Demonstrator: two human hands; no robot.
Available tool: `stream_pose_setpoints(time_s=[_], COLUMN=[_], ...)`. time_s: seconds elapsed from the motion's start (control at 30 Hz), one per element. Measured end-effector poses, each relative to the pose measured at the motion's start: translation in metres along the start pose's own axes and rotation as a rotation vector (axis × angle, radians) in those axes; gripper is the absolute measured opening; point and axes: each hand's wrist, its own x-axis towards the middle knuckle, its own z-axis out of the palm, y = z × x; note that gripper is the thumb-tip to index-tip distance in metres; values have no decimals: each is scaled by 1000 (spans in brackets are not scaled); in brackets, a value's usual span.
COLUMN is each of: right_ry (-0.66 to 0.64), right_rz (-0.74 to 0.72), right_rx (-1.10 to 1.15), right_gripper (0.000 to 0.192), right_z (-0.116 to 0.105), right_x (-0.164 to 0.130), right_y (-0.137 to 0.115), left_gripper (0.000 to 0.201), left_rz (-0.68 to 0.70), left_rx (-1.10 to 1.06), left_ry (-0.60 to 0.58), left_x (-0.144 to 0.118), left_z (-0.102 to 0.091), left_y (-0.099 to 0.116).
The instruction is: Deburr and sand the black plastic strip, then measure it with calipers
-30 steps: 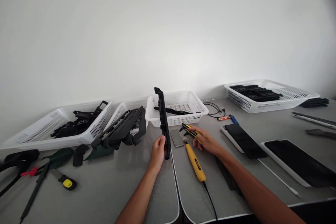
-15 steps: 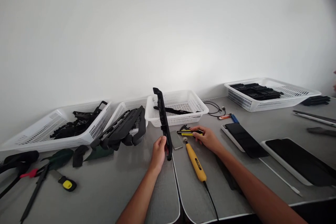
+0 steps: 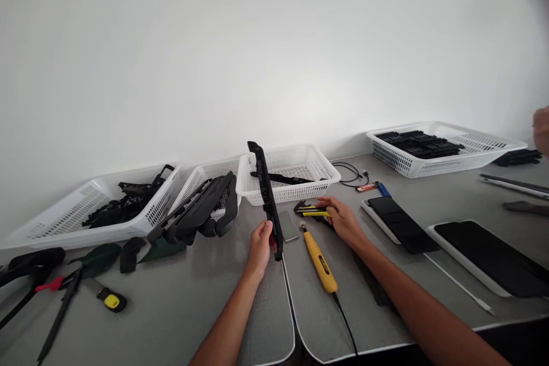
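Observation:
A long black plastic trim strip (image 3: 266, 197) stands nearly upright in my left hand (image 3: 259, 247), gripped near its lower end. My right hand (image 3: 341, 220) is closed on a yellow and black utility knife (image 3: 314, 212), low over the table. Behind the knife lies a black caliper-like tool (image 3: 301, 205), partly covered by it. Between my hands rest a flat grey rectangular plate (image 3: 287, 227) and a yellow corded engraver-like tool (image 3: 321, 263), its cord running to the front edge.
White baskets with black parts stand along the wall: left (image 3: 141, 226), centre (image 3: 291, 197) and right (image 3: 412, 168). Dark panels (image 3: 206, 206) overhang another basket. Two phones (image 3: 401, 223) (image 3: 489, 254) sit on white stands. Another person's hand (image 3: 541, 130) shows at the right edge.
My right hand has shifted slightly right with the utility knife, uncovering more of the caliper-like tool. My left hand still holds the strip. The other person's hand has come further into view.

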Motion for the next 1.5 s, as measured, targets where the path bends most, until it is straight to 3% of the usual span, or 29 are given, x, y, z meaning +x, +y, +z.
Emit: stream_pose_setpoints(time_s=[0.17, 0.27, 0.37, 0.53, 0.67, 0.77, 0.87, 1.07, 1.13, 1.3, 1.5], right_ry=[-116, -156, -184, -392, -534, -513, -480, -540, -537, -492, -283], right_rz=[-63, -119, -187, -360, -388, -396, -414, -378, -363, -369, -248], right_rx=[-27, -61, -93, -247, -303, -285, -271, -341, -378, -348, -12], right_gripper=[41, 41, 43, 58, 65, 49, 49, 91, 96, 66, 55], right_z=[5, 6, 7, 16, 20, 18, 16, 29, 38, 47, 29], right_x=[-5, -7, -11, -23, -30, -30, -30, -28, -23, -2, 11], right_y=[-9, -16, -24, -46, -65, -75, -77, -61, -59, -70, -71], left_gripper=[37, 39, 46, 50, 49, 49, 51, 60, 68, 74, 59], left_rz=[-40, -50, -77, -112, -103, -98, -98, -133, -130, -157, -223], left_rx=[-61, -134, -291, -478, -493, -407, -396, -416, -410, -365, -299], left_ry=[-20, -33, -118, -292, -233, -134, -63, -41, -40, -63, -145], left_x=[-1, -6, -11, -15, -14, -12, -8, -1, -2, -8, -10], left_z=[0, 1, 2, 2, 0, 0, 0, -4, -4, 1, 4], left_y=[1, 3, 7, 13, 17, 18, 17, 13, 12, 10, 11])
